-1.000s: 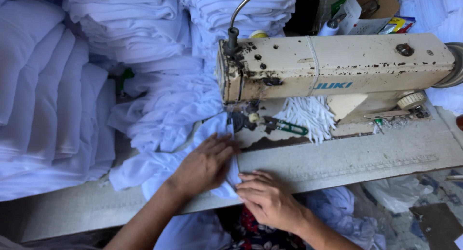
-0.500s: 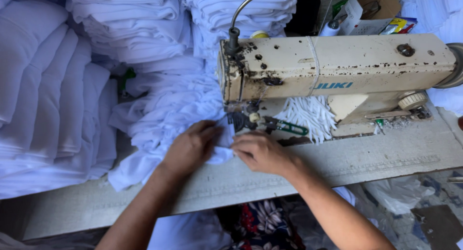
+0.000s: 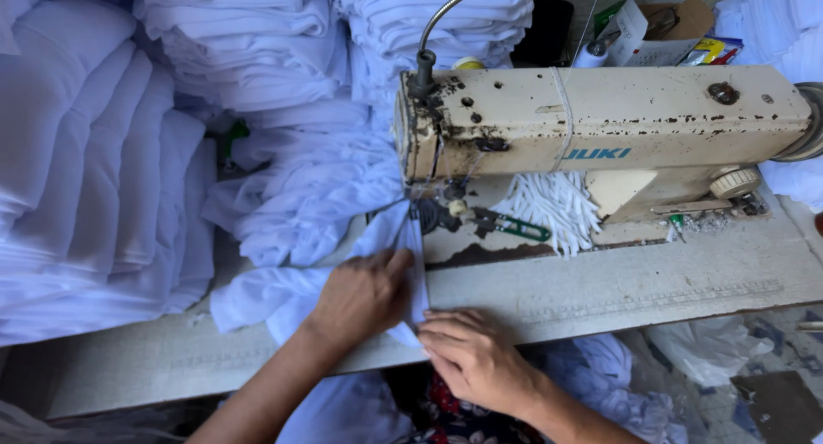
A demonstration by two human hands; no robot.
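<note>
The needle and presser foot of the worn cream-coloured metal sewing machine sit in dark clutter below its head at centre frame and are hard to make out. The machine's handwheel is cut off at the right edge. The piece of white fabric runs from under the machine head down toward the lower centre, and its lower part is hidden beneath both hands and over the edge of the pale grey worktable. Both forearms leave the frame at the bottom.

The left hand, at lower centre, lies palm down on the fabric with fingers close together and slightly curled, pressing the cloth flat against the table. The right hand, just beside it and lower, has its fingers extended together toward the left, the fingertips touching the fabric's edge near the table front; whether they pinch it cannot be told.

Stacks of folded white garments fill the upper left. Green-handled thread snips lie on the machine bed beside a bundle of white cords.
</note>
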